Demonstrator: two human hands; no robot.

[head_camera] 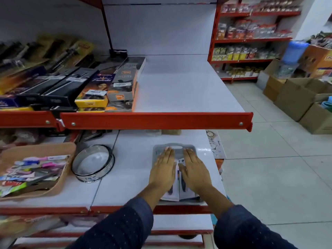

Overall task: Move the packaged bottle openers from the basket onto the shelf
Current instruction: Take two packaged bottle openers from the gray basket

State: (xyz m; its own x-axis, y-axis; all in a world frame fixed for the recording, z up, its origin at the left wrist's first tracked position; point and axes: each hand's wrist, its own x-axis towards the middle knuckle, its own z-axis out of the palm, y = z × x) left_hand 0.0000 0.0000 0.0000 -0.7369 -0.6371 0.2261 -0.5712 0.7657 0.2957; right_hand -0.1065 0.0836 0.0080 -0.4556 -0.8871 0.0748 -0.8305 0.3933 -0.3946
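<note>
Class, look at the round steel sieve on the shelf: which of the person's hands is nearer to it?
Left. The left hand lies flat on the grey basket, just right of the sieve; the right hand lies beside it, farther right.

Packaged bottle openers [177,194] lie flat in the grey basket [175,146] on the white shelf [133,153]

Both hands [177,169] flat on basket [173,146]

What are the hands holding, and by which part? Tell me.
Nothing is gripped. The left hand and right hand lie flat, palms down, on the packaged bottle openers in the grey basket.
</note>
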